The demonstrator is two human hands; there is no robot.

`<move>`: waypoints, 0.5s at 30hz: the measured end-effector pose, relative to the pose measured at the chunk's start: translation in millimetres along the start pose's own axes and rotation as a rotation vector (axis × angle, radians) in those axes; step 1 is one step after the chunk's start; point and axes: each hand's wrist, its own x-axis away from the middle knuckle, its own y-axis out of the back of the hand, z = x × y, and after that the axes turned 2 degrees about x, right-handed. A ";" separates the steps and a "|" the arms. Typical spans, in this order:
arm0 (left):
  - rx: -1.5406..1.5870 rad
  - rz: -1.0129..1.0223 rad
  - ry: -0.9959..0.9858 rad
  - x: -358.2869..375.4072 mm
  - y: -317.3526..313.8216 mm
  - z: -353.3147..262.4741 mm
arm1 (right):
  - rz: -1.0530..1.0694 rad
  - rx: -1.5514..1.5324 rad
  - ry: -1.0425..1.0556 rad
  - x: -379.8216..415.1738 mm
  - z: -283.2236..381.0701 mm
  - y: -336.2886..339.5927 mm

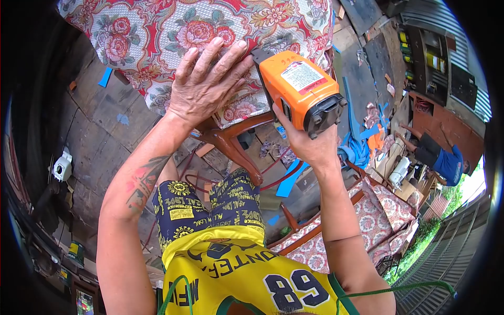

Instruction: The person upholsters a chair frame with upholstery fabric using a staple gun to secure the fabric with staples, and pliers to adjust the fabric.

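My left hand (209, 84) lies flat on the red-and-white floral fabric (194, 34), its fingers stretched out and slightly apart. This fabric covers a padded piece of furniture with a brown varnished wooden frame (231, 147). In my right hand (312, 144) is an orange and black staple gun (296, 79), gripped by its handle. Its black nose meets the fabric just right of my left fingertips. Most of the fingers on the handle are hidden behind the tool.
Dark red hose (273, 185) runs behind the wooden frame. Blue strips and scraps (359, 149) litter the worn floor at right. Another floral-covered piece (378, 220) stands at lower right. Farther right is a person in a blue shirt (449, 165). A white sewing-machine-like object (63, 165) stands at far left.
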 end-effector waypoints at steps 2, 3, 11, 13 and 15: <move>0.007 -0.004 0.006 0.0 -0.7 -0.1 | 0.001 0.000 0.003 2.3 -2.4 -2.0; 0.010 -0.004 0.007 0.0 -0.1 -0.5 | 0.000 0.005 0.002 3.9 -3.5 -3.0; -0.001 -0.020 -0.002 -0.4 0.5 2.0 | 0.021 0.035 -0.017 4.6 -2.7 -9.5; -0.006 -0.014 -0.005 -0.6 -0.7 1.8 | -0.073 -0.136 -0.064 -0.4 -6.2 -12.4; -0.023 -0.003 -0.009 1.3 0.7 3.8 | -0.081 -0.080 -0.014 -3.7 -6.2 -11.3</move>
